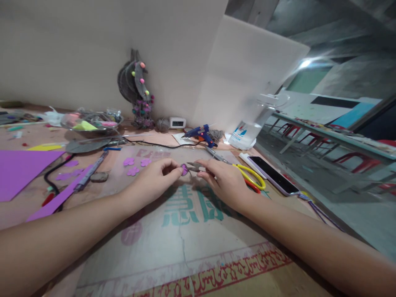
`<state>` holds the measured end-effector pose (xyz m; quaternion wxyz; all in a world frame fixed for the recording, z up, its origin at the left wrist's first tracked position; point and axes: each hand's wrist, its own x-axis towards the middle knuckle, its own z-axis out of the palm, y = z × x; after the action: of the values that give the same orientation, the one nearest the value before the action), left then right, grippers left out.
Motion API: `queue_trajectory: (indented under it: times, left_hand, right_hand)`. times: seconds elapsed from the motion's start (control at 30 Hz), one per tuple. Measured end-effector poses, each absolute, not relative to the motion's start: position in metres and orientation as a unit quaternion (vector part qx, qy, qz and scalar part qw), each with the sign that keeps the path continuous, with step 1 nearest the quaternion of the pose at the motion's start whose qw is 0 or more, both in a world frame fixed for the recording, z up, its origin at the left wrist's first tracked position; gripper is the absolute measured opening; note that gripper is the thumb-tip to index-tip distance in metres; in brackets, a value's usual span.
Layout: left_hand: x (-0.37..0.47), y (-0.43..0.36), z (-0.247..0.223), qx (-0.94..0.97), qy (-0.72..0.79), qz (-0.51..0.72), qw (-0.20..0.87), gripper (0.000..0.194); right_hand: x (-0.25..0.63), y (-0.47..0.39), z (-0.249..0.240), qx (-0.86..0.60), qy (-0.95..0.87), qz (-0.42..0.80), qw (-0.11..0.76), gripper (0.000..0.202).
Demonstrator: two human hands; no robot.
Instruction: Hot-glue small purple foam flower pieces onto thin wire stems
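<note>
My left hand (159, 177) pinches a small purple flower (185, 169) between thumb and fingertips. Close to its right side, my right hand (224, 181) is closed around a tool with pointed dark metal jaws (194, 166), which looks like pliers. The jaws are beside the flower; whether they touch it I cannot tell. Yellow and orange-red handles (255, 177) show behind the right hand, which hides how they join the jaws. Several purple flower cut-outs (133, 170) lie on the table beyond my left wrist.
At left are purple sheets (27, 171), a marker (91, 171) and a cluttered bowl (93, 123). A blue glue gun (201, 134) with a cord, a small clock (177, 122) and a clear pitcher (247, 132) stand at the back. A phone (274, 175) lies near the right edge.
</note>
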<state>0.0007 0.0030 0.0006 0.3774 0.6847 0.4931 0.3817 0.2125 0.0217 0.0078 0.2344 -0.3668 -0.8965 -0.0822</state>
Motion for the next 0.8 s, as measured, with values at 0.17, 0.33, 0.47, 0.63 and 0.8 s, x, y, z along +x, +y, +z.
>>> queue_trajectory:
  times: [0.17,0.33,0.47,0.63,0.8]
  left_hand:
    - [0.0006,0.0043,-0.001,0.683,0.493,0.386,0.377,0.022]
    - [0.0003,0.0044,-0.0007,0.689,0.492,0.383,0.369,0.023]
    - [0.0002,0.0042,-0.0005,0.691,0.492,0.383,0.366,0.025]
    - [0.0003,0.005,-0.0006,0.689,0.49,0.382,0.373,0.025]
    - [0.0003,0.0047,-0.0005,0.69,0.493,0.381,0.368,0.025]
  right_hand:
    - [0.2124,0.021,0.0085,-0.364,-0.898,-0.084,0.234,0.032]
    - [0.2122,0.0218,0.0084,-0.371,-0.895,-0.091,0.231,0.034]
    - [0.212,0.0218,0.0084,-0.37,-0.895,-0.087,0.235,0.033]
    - [0.2106,0.0208,0.0097,-0.368,-0.896,-0.065,0.239,0.031]
    - [0.2119,0.0201,0.0103,-0.38,-0.874,-0.006,0.303,0.027]
